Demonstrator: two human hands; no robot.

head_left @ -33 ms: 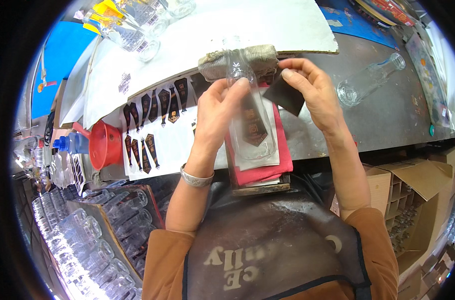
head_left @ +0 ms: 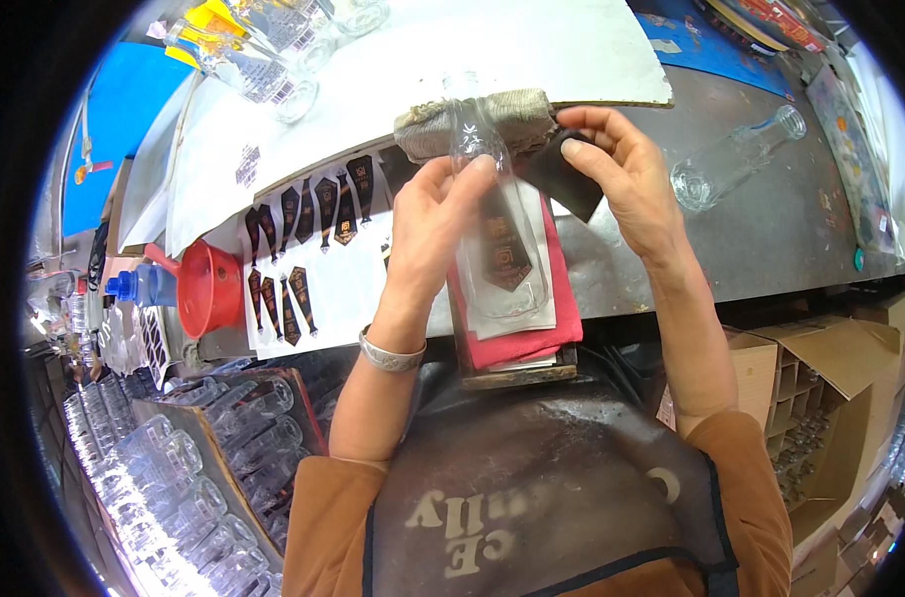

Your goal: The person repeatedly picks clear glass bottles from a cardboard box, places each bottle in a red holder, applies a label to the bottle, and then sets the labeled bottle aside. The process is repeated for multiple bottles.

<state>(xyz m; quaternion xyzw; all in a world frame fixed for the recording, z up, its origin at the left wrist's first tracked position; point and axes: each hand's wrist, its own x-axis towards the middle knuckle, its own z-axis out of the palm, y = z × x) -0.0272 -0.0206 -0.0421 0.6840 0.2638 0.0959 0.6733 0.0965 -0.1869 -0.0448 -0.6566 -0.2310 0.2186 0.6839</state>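
Note:
A clear glass bottle (head_left: pixel 528 289) lies with its neck on a rolled grey cloth (head_left: pixel 524 109) and its body over a white sheet and red cloth (head_left: pixel 566 298). On the bottle is a dark tie-shaped label (head_left: pixel 504 261) with copper-coloured print. My left hand (head_left: pixel 434 214) grips the bottle, its thumb pressed on the glass and its fingers round the far side. To the right of the bottle, my right hand (head_left: pixel 626 174) pinches a dark, flat, four-sided piece (head_left: pixel 570 181) between thumb and fingers. The piece is apart from the label.
Several tie-shaped labels (head_left: pixel 326 209) lie on a white sheet to the left, beside a red dipper (head_left: pixel 210 289). Another glass bottle (head_left: pixel 736 159) lies on the grey table at right. Racked bottles (head_left: pixel 189 488) stand lower left; a divided cardboard box (head_left: pixel 820 398) stands lower right.
The dark flat piece has tilted and shifted slightly up in my right hand, whose fingers moved a little. My left hand and the bottle have stayed put.

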